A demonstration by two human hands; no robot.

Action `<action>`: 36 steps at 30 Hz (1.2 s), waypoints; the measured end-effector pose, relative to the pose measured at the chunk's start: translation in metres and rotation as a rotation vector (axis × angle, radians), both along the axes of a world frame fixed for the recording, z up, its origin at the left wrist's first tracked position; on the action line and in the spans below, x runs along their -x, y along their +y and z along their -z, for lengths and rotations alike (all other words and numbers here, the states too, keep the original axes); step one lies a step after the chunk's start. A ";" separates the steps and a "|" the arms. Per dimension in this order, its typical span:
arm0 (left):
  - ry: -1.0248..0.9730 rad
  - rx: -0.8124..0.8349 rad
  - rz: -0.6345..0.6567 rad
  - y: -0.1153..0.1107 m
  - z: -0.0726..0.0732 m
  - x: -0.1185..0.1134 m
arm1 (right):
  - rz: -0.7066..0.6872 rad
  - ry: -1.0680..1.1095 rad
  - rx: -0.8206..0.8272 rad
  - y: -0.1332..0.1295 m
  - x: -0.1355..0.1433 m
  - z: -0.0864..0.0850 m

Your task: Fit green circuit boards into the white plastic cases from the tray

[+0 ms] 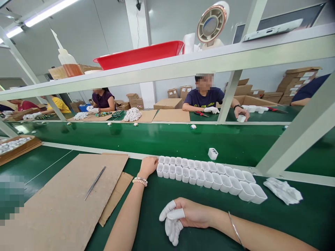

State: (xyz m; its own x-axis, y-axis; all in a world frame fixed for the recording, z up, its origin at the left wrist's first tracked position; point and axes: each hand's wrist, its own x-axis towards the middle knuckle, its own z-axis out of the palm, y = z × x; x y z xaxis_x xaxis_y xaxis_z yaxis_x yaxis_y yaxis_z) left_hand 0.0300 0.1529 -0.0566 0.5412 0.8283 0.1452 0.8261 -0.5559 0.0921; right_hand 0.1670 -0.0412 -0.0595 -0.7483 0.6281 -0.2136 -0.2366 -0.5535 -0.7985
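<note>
Two close rows of small white plastic cups [201, 177] stand upright on the green work surface. My left hand [149, 166], with a beaded bracelet at its wrist, rests against the left end of the rows. Its fingers are curled away from view, so whether they grip a cup cannot be made out. Nearer to me, my right hand [176, 218] hovers or rests over the surface in front of the cups. White covers sit on its fingers, which are loosely bent and apart, with nothing visible in them. A single white housing [213, 153] lies beyond the rows on the green belt.
Tweezers [95, 183] lie on a cardboard sheet [68, 198] at left. A crumpled white glove [283, 190] is right of the cups. A shelf [167, 71] crosses overhead, its post [295, 129] at right. Across the belt, a co-worker's hand [241, 113] holds a white piece.
</note>
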 end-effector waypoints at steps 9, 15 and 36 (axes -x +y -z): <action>0.000 0.003 0.000 -0.002 -0.001 0.001 | 0.001 -0.003 0.005 -0.001 0.001 0.000; -0.001 0.009 0.002 -0.003 -0.002 0.000 | -0.005 0.000 0.003 0.000 0.001 0.000; 0.005 0.004 0.008 -0.003 -0.003 0.000 | -0.008 0.006 -0.014 -0.001 0.001 -0.001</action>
State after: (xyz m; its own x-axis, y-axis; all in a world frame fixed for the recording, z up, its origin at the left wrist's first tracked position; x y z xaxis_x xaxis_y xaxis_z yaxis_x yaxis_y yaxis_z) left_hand 0.0296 0.1494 -0.0536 0.5486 0.8244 0.1392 0.8220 -0.5623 0.0905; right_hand 0.1664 -0.0421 -0.0590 -0.7549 0.6245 -0.2003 -0.2369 -0.5445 -0.8046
